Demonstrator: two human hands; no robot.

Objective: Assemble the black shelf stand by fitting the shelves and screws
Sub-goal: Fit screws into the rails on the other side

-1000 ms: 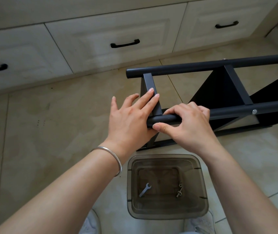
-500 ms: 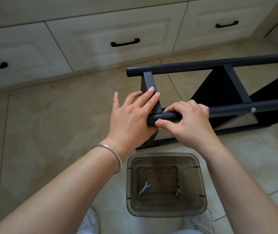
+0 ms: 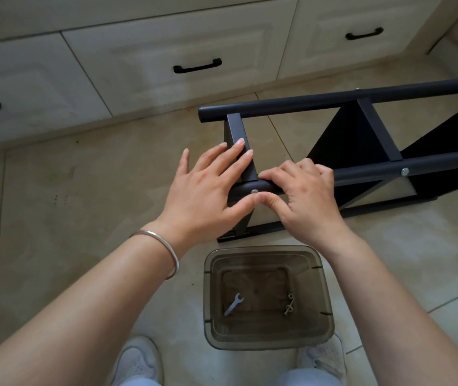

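Observation:
The black shelf stand [image 3: 356,140] lies on its side on the tiled floor, its two round poles running left to right. My left hand [image 3: 208,190] rests with straight fingers on the end crossbar [image 3: 236,129], thumb under the near pole's end. My right hand [image 3: 303,196] curls over the near pole [image 3: 431,165], index finger and thumb at a silver screw head [image 3: 254,191] in the pole's end. A second screw [image 3: 404,171] sits further right in the same pole.
A smoky clear plastic bin [image 3: 267,338] stands on the floor just in front of my feet, holding a small wrench [image 3: 233,303] and loose hardware [image 3: 289,302]. Cream drawers with black handles [image 3: 197,66] line the back.
The silver screw head has come into view at the near pole's end as my right thumb and finger shifted. My left hand stays on the crossbar; the stand has not moved.

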